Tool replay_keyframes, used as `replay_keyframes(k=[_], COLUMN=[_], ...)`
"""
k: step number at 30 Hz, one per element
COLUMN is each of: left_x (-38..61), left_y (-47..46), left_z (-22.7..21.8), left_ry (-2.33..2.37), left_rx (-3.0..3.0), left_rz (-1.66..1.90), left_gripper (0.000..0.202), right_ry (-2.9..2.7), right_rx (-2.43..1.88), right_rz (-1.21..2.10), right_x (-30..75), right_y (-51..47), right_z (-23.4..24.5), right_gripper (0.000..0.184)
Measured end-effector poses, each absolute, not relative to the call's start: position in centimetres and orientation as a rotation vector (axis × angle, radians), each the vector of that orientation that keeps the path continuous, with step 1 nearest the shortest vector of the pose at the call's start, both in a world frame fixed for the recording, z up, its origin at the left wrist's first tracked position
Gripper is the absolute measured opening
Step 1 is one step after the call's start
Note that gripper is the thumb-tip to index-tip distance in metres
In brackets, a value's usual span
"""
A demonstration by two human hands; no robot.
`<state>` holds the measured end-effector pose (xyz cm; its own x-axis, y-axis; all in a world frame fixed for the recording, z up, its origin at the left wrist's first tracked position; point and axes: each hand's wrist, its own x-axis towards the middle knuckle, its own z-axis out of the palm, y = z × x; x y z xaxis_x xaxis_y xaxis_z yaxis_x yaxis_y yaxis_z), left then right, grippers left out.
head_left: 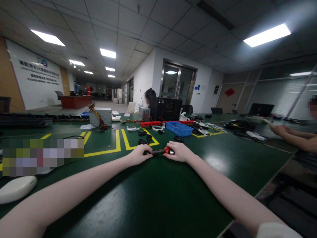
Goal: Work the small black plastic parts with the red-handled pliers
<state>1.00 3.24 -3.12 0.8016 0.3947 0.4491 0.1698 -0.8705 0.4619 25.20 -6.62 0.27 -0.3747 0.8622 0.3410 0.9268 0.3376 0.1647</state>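
Note:
Over the green table, my right hand [180, 152] is closed around the red-orange handles of a pair of pliers [159, 151]. Their metal jaws point left, toward my left hand [138, 154]. That hand is pinched on a small dark piece [148, 152] right at the jaws, mostly covered by my fingers, so its kind is not clear. Just beyond my hands lie coiled black cables [144, 141] and another black cable bundle [178, 138].
A blue bin [179, 129] stands behind my hands, beside red strips [151, 124]. Further left is a power supply unit [101, 117] with coloured wires. A black computer case [168, 109] stands behind. At the right edge sits another person, a hand [279, 129] over the table.

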Motion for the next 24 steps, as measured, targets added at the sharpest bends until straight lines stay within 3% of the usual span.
replay_keyframes(k=[24], left_x=[1.1], left_y=[3.8], left_z=[-3.4], left_ry=[0.409], left_rx=[2.588], left_rz=[0.738], left_gripper=[0.014], right_ry=[-2.443], right_rx=[-1.589], right_rz=[-0.692], right_x=[25.5], right_y=[-6.3], right_z=[0.2], right_gripper=[0.039])
